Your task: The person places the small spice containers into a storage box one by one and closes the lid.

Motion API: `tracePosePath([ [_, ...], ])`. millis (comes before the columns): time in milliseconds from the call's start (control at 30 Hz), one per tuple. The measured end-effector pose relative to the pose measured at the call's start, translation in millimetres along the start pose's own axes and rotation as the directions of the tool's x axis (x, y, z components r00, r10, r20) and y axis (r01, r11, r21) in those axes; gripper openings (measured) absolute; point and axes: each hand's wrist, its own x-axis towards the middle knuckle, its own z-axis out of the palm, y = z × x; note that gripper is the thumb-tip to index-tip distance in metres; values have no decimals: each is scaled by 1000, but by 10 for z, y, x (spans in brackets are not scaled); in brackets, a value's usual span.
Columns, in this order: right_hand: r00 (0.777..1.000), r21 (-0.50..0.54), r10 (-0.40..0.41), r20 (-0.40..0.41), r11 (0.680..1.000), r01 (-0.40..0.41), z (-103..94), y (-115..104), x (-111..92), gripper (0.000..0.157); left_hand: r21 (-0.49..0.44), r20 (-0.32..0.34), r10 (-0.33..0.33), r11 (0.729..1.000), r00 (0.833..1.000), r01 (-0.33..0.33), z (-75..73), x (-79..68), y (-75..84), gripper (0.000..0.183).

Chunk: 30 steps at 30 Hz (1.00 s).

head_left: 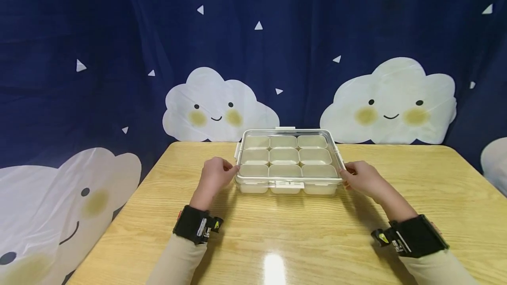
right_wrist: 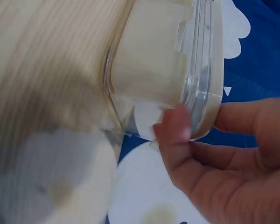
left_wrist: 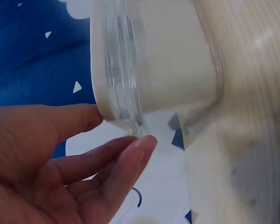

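A clear lidded storage box (head_left: 261, 179) with a white rim is at the far middle of the table. Several cream-coloured cups (head_left: 284, 156) fill it in rows, seen through the transparent lid. My left hand (head_left: 215, 174) pinches the box's left side near the front corner. In the left wrist view its thumb (left_wrist: 77, 119) is against the lid's rim, with the fingers just below. On the opposite side, my right hand (head_left: 363, 180) grips the rim, its thumb (right_wrist: 240, 115) on the lid edge and a blurred fingertip against the clear wall.
White latches sit on the box's front (head_left: 289, 184), back and left sides. The wooden table (head_left: 245, 241) extends towards me and to both sides. Behind it hangs a dark blue curtain (head_left: 237, 47) printed with smiling clouds and small white triangles.
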Motion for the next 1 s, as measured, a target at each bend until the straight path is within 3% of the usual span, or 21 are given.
tracePosePath([
  [100,1000,19,1,14,1000,-1,8,32,4,33,-65,59,-34,997,998,37,12,6,0,23],
  [267,998,-86,-35,-45,996,31,26,42,6,33,-116,57,-49,992,997,56,15,-14,31,17],
  [700,996,-93,-12,-85,996,4,25,-103,-61,37,-126,22,-66,990,998,68,-28,-16,54,14],
  [1000,997,-158,-18,-69,987,7,-13,-149,-73,34,-100,63,-66,992,996,72,-49,-23,53,13],
])
